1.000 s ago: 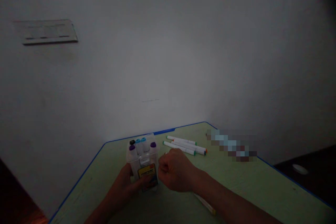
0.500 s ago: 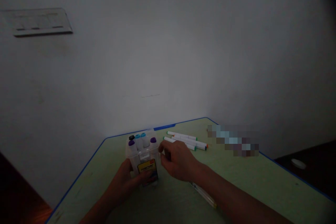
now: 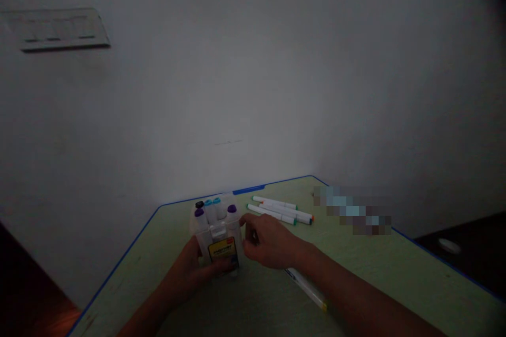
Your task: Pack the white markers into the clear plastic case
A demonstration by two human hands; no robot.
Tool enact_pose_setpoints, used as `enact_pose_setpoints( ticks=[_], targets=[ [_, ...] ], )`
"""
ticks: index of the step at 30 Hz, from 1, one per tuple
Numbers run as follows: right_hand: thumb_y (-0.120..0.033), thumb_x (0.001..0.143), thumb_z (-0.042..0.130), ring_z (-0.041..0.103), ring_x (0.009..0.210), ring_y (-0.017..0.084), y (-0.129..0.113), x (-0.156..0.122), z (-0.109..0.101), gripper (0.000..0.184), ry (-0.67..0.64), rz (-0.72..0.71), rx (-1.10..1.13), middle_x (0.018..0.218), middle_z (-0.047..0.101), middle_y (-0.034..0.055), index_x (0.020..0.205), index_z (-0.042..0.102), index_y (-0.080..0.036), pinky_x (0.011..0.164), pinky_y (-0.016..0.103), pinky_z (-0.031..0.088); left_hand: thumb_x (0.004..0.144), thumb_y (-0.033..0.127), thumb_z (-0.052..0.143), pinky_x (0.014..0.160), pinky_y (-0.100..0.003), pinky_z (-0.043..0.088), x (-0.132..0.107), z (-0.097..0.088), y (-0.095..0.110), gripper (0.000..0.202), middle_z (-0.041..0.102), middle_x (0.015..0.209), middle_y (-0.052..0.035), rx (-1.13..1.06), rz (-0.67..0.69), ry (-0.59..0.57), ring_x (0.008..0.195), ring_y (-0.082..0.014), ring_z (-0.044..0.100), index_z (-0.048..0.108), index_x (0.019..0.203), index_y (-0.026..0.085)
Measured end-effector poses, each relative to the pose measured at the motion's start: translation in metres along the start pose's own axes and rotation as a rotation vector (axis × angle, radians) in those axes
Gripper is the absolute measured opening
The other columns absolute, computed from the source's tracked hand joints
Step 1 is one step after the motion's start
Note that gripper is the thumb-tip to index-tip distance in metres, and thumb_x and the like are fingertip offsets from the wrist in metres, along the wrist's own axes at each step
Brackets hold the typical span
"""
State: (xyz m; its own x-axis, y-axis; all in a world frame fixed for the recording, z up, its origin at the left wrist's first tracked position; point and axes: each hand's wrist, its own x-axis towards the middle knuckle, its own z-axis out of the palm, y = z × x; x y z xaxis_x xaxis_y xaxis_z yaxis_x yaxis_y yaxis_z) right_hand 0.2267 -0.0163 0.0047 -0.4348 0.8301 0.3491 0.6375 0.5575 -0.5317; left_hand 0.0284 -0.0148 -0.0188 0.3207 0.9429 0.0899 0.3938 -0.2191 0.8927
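A clear plastic case [image 3: 216,234] stands upright near the middle of the table's near edge, its long axis rising off the table, with marker caps [image 3: 209,205] in purple, blue and black showing at its top. The left hand [image 3: 186,268] is clenched around the case's lower left side, its fingers [image 3: 217,269] lying across the front just under a yellow label [image 3: 223,250], so this hand is grasping the case. The right hand [image 3: 269,242] lies to the case's right, the two hands nearly meeting around it. Its fingertips [image 3: 243,242] touch the right wall, but whether they are gripping or only resting there I cannot tell. The left hand has the closer, fuller contact. Beyond the right hand, up and to the right of the case, loose markers [image 3: 279,210] lie side by side on the green table [image 3: 375,268], their long axes running roughly left to right. A single pale marker [image 3: 306,288] lies slantwise just beside the right wrist, its end pointing toward the near right. Farther right on the table, a pixelated patch [image 3: 351,210] is too blurred to name.
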Motion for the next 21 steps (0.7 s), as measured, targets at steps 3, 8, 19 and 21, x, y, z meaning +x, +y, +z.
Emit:
enact_pose_setpoints(
  ticks=[3, 8, 19, 21],
  targets=[
    [-0.018, 0.065, 0.053, 0.050, 0.057, 0.011, 0.003, 0.000, 0.001, 0.046, -0.132, -0.009, 0.114, 0.070, 0.059, 0.0005, 0.110, 0.048, -0.014, 0.049, 0.019, 0.032, 0.062, 0.033, 0.067, 0.077, -0.034, 0.049, -0.001, -0.001, 0.002, 0.043, 0.065, 0.096, -0.0061, 0.013, 0.022, -0.011, 0.086, -0.0225, 0.061, 0.053, 0.099, 0.016],
    [-0.026, 0.064, 0.059, 0.050, 0.060, 0.012, 0.003, 0.000, 0.003, 0.046, -0.160, 0.000, 0.143, 0.077, 0.059, 0.0022, 0.107, 0.050, -0.015, 0.050, 0.020, 0.034, 0.061, 0.033, 0.068, 0.079, -0.035, 0.048, -0.001, -0.002, 0.001, 0.045, 0.064, 0.098, -0.0071, 0.017, 0.038, 0.001, 0.090, -0.0232, 0.060, 0.051, 0.099, 0.016],
    [-0.029, 0.064, 0.064, 0.050, 0.061, 0.012, 0.002, 0.001, 0.003, 0.039, -0.158, 0.023, 0.150, 0.077, 0.059, 0.0012, 0.100, 0.055, -0.016, 0.052, 0.021, 0.033, 0.064, 0.035, 0.065, 0.082, -0.036, 0.045, -0.003, -0.009, 0.004, 0.045, 0.062, 0.102, -0.0084, 0.053, 0.041, -0.091, 0.094, -0.0245, 0.058, 0.052, 0.103, 0.017],
    [-0.029, 0.065, 0.064, 0.050, 0.062, 0.012, 0.002, 0.002, 0.001, 0.041, -0.156, 0.016, 0.152, 0.078, 0.059, 0.0012, 0.102, 0.055, -0.017, 0.052, 0.021, 0.032, 0.066, 0.035, 0.063, 0.084, -0.037, 0.044, -0.003, -0.013, 0.006, 0.045, 0.061, 0.104, -0.0096, 0.043, 0.066, -0.118, 0.096, -0.0252, 0.056, 0.052, 0.105, 0.016]
  ],
)
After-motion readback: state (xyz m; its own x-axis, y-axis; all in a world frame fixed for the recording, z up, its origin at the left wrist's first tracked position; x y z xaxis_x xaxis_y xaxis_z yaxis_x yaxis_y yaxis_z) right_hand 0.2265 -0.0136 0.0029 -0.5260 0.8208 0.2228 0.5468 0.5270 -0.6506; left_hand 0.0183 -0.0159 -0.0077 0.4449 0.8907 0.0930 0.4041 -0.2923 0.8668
